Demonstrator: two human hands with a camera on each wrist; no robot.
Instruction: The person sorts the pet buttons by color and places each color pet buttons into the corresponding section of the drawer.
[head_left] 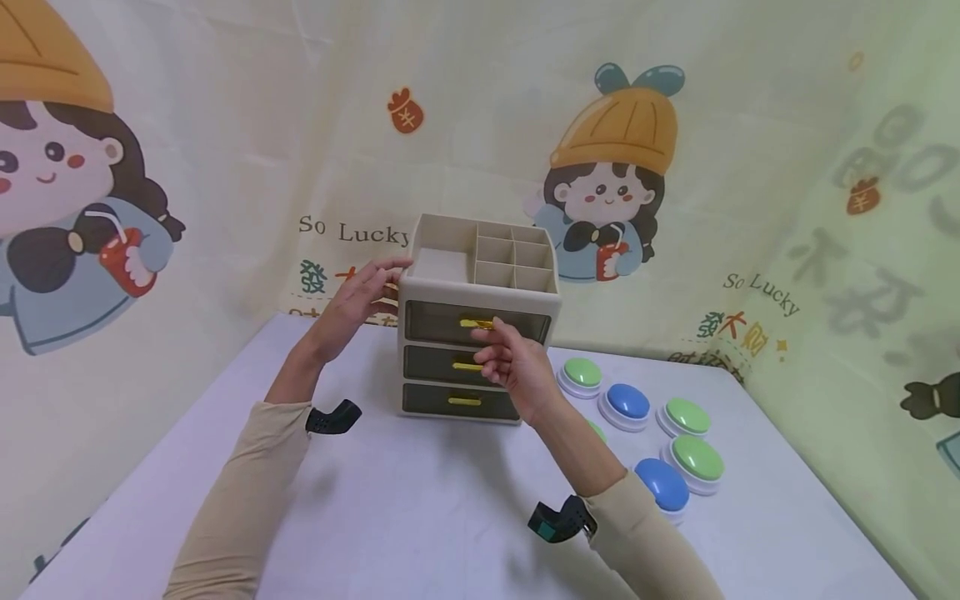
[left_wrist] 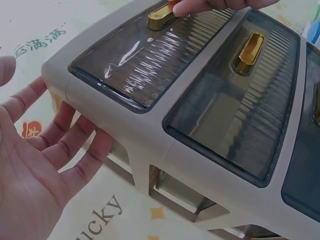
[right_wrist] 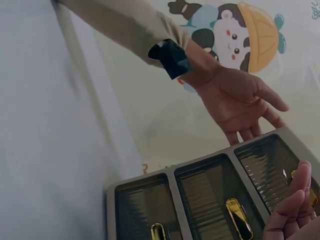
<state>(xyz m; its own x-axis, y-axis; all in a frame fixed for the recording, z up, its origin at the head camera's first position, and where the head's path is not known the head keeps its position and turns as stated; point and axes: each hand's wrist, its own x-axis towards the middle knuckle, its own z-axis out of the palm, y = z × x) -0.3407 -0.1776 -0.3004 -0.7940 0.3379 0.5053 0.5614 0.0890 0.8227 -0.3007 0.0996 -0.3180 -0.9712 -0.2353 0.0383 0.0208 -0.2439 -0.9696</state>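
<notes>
A beige desktop organizer (head_left: 480, 293) with three dark see-through drawers stands on the table, its top divided into compartments. My left hand (head_left: 360, 296) touches the organizer's upper left side with extended fingers; in the left wrist view, the left hand's fingers (left_wrist: 75, 137) reach along that side wall. At the front, my right hand (head_left: 517, 367) holds the gold handle (head_left: 474, 323) of the top drawer (head_left: 431, 321) between thumb and fingers, which partly cover it. The middle drawer (left_wrist: 220, 115) and bottom drawer (head_left: 427, 402) sit flush in the frame.
To the organizer's right, several round push buttons stand on the white table (head_left: 375, 517), among them a blue button (head_left: 628, 401) and a green button (head_left: 697, 457). Some are partly behind my right forearm. A printed cloth (head_left: 465, 50) hangs behind and beside the table.
</notes>
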